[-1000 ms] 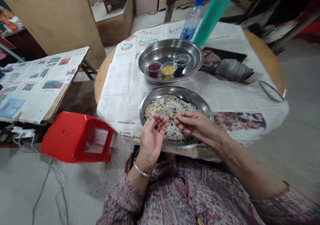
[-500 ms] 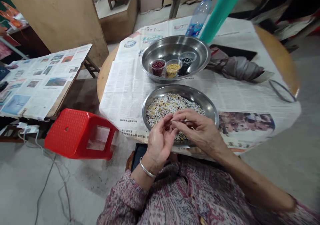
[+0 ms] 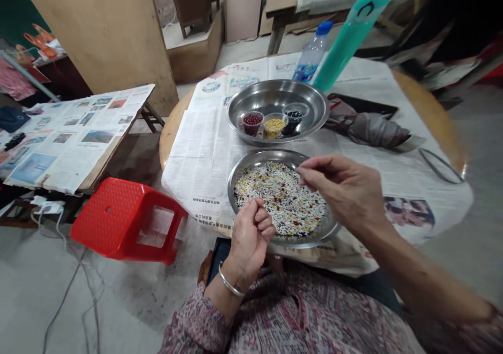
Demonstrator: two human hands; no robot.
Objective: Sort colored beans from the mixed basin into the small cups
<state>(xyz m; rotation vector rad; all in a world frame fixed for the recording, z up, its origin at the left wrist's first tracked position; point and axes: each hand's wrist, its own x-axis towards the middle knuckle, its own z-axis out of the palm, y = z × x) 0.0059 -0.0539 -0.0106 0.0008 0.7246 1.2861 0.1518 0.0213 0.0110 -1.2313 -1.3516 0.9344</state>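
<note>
My left hand (image 3: 253,232), a silver bangle at its wrist, is closed into a fist over the near left rim of the lower steel basin (image 3: 234,172). Its curled fingers hide whatever lies in the palm. Above the right side of that basin, my right hand (image 3: 341,186) has thumb and forefinger pressed together; anything between them is too small to make out. White grains mixed with yellow, dark red and black beans (image 3: 281,199) cover the basin's bottom. Behind, a second steel basin (image 3: 271,89) holds clear cups of red beans (image 3: 252,122), yellow beans (image 3: 274,126) and black beans (image 3: 294,115).
Newspaper (image 3: 192,144) covers the round table. A plastic bottle (image 3: 312,55) and a tall green container (image 3: 348,37) stand behind the basins; a folded grey umbrella (image 3: 369,126) lies right. A red stool (image 3: 126,218) and a newspaper-covered bench (image 3: 84,126) are to the left.
The hands were together over the lower basin, a small dark bean showing in the left palm. The left fingers have since curled shut, and the right hand has drawn away up and right.
</note>
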